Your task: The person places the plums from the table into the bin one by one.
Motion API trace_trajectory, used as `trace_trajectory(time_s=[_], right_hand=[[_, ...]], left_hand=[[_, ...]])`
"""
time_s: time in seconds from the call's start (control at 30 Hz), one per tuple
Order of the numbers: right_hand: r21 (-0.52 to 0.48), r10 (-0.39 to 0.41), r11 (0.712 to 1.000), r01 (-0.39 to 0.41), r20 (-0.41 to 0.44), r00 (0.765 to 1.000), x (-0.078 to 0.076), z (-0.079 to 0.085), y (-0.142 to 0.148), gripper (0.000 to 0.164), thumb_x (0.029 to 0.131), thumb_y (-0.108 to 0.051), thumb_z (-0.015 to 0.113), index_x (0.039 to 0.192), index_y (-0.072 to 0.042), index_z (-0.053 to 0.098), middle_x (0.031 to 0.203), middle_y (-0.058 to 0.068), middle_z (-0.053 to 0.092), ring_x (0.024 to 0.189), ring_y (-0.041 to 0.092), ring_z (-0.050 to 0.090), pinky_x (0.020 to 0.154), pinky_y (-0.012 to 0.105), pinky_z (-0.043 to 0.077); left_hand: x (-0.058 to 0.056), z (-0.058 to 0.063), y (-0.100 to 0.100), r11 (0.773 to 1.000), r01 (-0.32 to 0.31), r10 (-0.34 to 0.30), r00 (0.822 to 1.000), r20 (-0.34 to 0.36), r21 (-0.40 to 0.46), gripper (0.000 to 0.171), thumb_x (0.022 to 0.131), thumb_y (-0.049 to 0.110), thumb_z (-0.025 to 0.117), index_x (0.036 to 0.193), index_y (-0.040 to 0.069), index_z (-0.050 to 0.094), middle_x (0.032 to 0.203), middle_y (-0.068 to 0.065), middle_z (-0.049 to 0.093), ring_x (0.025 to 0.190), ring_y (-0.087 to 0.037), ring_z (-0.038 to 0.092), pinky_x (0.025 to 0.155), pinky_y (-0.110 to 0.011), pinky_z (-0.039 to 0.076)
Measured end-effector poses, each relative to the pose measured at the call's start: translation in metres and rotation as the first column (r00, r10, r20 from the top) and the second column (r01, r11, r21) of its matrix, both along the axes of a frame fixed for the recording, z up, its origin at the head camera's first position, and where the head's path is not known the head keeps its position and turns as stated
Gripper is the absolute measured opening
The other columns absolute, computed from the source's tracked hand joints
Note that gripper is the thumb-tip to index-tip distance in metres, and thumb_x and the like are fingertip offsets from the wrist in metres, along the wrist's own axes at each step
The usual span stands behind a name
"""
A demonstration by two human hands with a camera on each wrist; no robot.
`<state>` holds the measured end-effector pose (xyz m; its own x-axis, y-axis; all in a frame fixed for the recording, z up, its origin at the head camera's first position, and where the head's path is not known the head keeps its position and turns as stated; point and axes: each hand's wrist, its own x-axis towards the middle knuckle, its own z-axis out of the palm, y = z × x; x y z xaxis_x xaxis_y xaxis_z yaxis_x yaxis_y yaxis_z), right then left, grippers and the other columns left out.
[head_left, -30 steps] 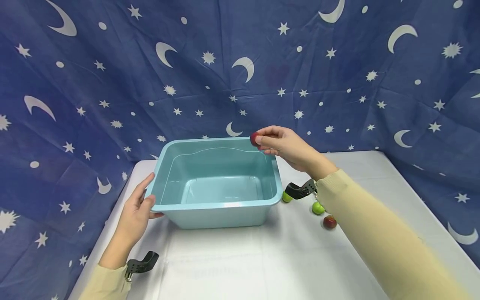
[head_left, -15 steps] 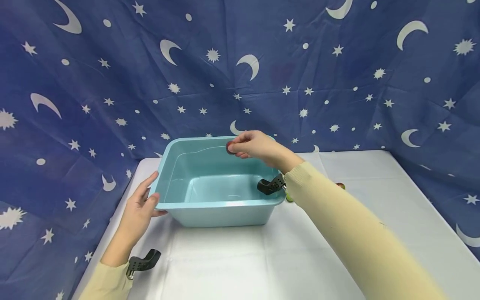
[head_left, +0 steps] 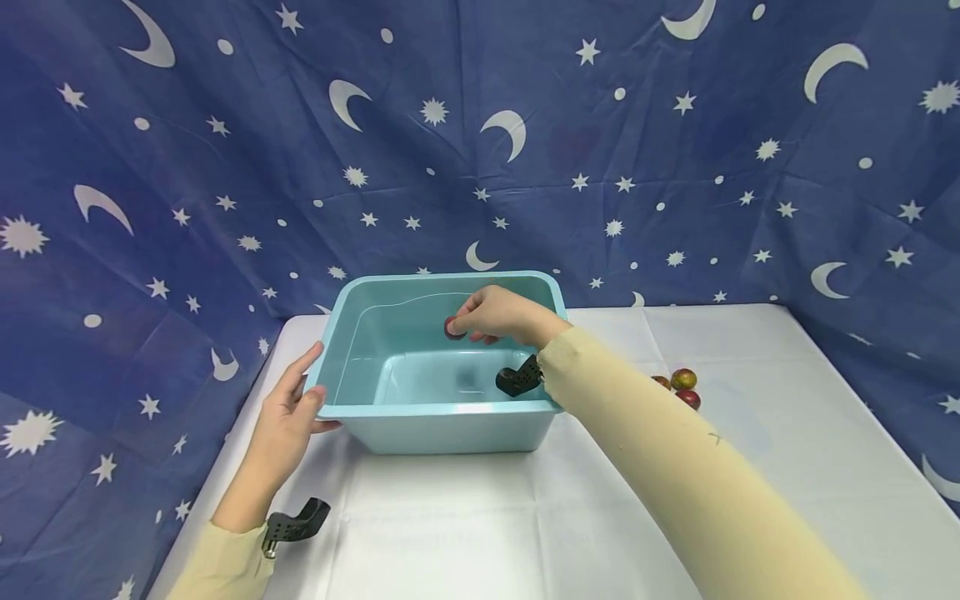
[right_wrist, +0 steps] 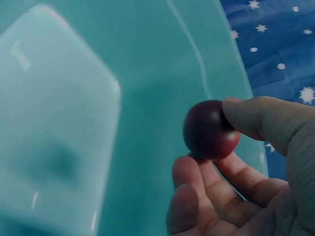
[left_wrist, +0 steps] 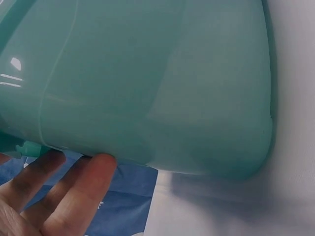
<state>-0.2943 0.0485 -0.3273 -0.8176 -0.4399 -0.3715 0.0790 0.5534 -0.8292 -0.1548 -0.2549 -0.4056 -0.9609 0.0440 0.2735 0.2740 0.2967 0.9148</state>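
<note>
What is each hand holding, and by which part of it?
The right hand pinches a dark red fruit by its sides; the left hand holds the tub by the rim at its left end.

I count, from my remote feed: blue basin [head_left: 442, 431], one; left hand [head_left: 282, 415], one; right hand [head_left: 504, 314], one; held round red fruit [right_wrist: 209, 129], one; loose reddish fruits [head_left: 684, 379], three in view; black wrist mounts [head_left: 298, 521], two; cream sleeves [head_left: 660, 437], two; white-covered table [head_left: 438, 533], one.
</note>
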Motion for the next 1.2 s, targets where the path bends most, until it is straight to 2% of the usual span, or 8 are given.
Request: trace_trajectory(time_s=[0.2,0.4,0.57,0.7,0.97,1.1,1.2], right_hand=[[0.033,0.019,0.999,-0.019,0.014,1.000,0.002,-0.007,-0.002,0.021,0.088,-0.025,0.072,0.099,-0.008,0.067,0.106,0.003,0.064,0.102,0.032,0.059,0.090,0.043,0.051],[0.063,0.008,0.998,-0.009,0.013,1.000,0.005,-0.005,-0.002,0.019,0.089,-0.022,0.072,0.100,-0.008,0.066,0.108,0.003,0.063,0.103,0.030,0.060,0.085,0.038,0.053],[0.044,0.009,0.999,-0.009,0.014,1.000,0.005,-0.006,-0.002,0.019,0.089,-0.022,0.072,0.101,-0.008,0.066,0.107,0.004,0.063,0.098,0.029,0.060,0.087,0.040,0.052],[-0.006,-0.010,1.000,0.010,0.004,1.000,0.005,-0.003,0.002,0.027,0.087,-0.023,0.073,0.108,-0.007,0.063,0.112,0.004,0.061,0.098,0.026,0.059,0.088,0.041,0.052],[-0.124,-0.076,0.990,0.071,-0.035,0.996,0.009,0.019,0.035,0.041,0.086,-0.033,0.075,0.118,-0.013,0.060,0.117,0.004,0.061,0.100,0.025,0.062,0.085,0.039,0.053],[-0.167,-0.095,0.983,0.077,-0.106,0.990,0.017,0.034,0.058,0.046,0.084,-0.037,0.075,0.121,-0.014,0.060,0.116,0.005,0.063,0.102,0.025,0.060,0.088,0.041,0.052],[-0.166,-0.106,0.983,0.077,-0.172,0.979,0.024,0.038,0.077,0.051,0.084,-0.041,0.075,0.125,-0.014,0.059,0.114,0.007,0.064,0.102,0.025,0.059,0.088,0.042,0.052]], left_hand=[[0.000,-0.001,0.001,1.000,-0.006,0.006,1.000,-0.008,-0.008,0.051,0.104,0.014,0.043,0.153,0.019,0.031,0.132,-0.030,0.047,0.096,-0.016,0.065,0.065,-0.035,0.060],[0.000,-0.001,0.001,1.000,0.003,-0.003,1.000,-0.015,-0.003,0.051,0.104,0.014,0.043,0.153,0.018,0.031,0.134,-0.030,0.046,0.096,-0.018,0.065,0.065,-0.036,0.060],[-0.001,-0.002,0.001,1.000,-0.007,0.007,1.000,-0.008,-0.008,0.051,0.103,0.014,0.043,0.153,0.020,0.032,0.135,-0.028,0.046,0.096,-0.020,0.065,0.066,-0.037,0.060],[-0.001,-0.002,0.001,1.000,-0.020,0.020,1.000,0.002,-0.011,0.050,0.103,0.014,0.043,0.152,0.021,0.032,0.134,-0.027,0.047,0.097,-0.022,0.065,0.066,-0.037,0.060],[-0.001,-0.002,0.002,1.000,-0.002,0.002,1.000,-0.005,-0.018,0.051,0.103,0.013,0.042,0.153,0.019,0.030,0.132,-0.030,0.047,0.096,-0.016,0.064,0.065,-0.037,0.060],[0.000,-0.001,0.002,1.000,-0.009,0.009,1.000,-0.006,-0.025,0.051,0.103,0.015,0.043,0.153,0.020,0.030,0.134,-0.029,0.046,0.096,-0.015,0.064,0.065,-0.035,0.060],[-0.001,-0.001,0.002,0.999,-0.023,0.023,1.000,0.003,-0.026,0.051,0.103,0.015,0.042,0.153,0.021,0.031,0.135,-0.028,0.046,0.095,-0.015,0.065,0.064,-0.034,0.060]])
